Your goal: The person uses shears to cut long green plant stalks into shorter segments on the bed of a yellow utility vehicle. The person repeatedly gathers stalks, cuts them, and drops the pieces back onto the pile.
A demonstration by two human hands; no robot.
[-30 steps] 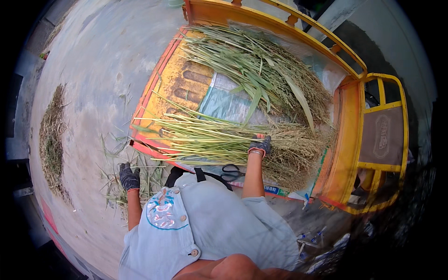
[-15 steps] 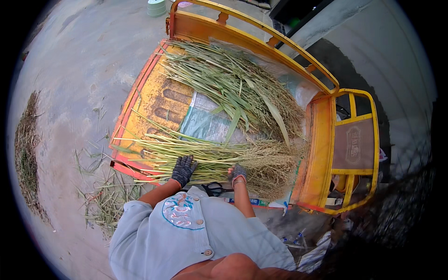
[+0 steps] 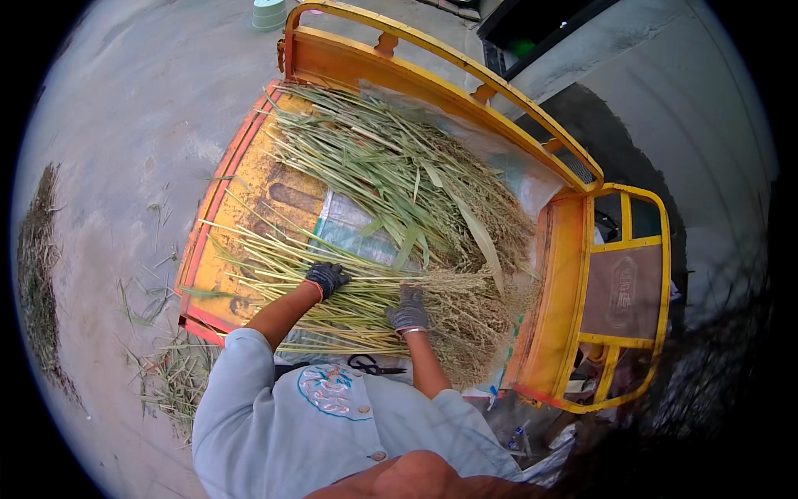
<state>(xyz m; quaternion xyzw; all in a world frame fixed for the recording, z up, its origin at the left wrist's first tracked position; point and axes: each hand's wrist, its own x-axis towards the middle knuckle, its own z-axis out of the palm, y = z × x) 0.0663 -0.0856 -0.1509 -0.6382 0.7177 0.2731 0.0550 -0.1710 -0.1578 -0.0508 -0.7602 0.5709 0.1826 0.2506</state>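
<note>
A near bundle of cut grain stalks (image 3: 274,268) lies across the truck bed, its brushy tan seed heads (image 3: 470,312) toward the cab. My left hand (image 3: 327,279), in a dark knitted glove, rests on the stalks with its fingers stretched out. To its right, my right hand (image 3: 407,311), in a grey glove, lies flat where the stalks meet the seed heads, fingers extended. Both hands press on the bundle without gripping it. Black-handled scissors (image 3: 366,364) lie between the bundle and my body.
A greener pile of stalks (image 3: 374,166) fills the far side of the yellow truck bed (image 3: 241,183). A side rail (image 3: 432,41) runs behind it, and the cab frame (image 3: 629,247) stands at right. Plant scraps (image 3: 179,378) litter the ground at left.
My right hand has gone from closed at the bundle's near edge to flat on top, farther in. My left hand has slid farther over the stalks. The whole view has shifted slightly.
</note>
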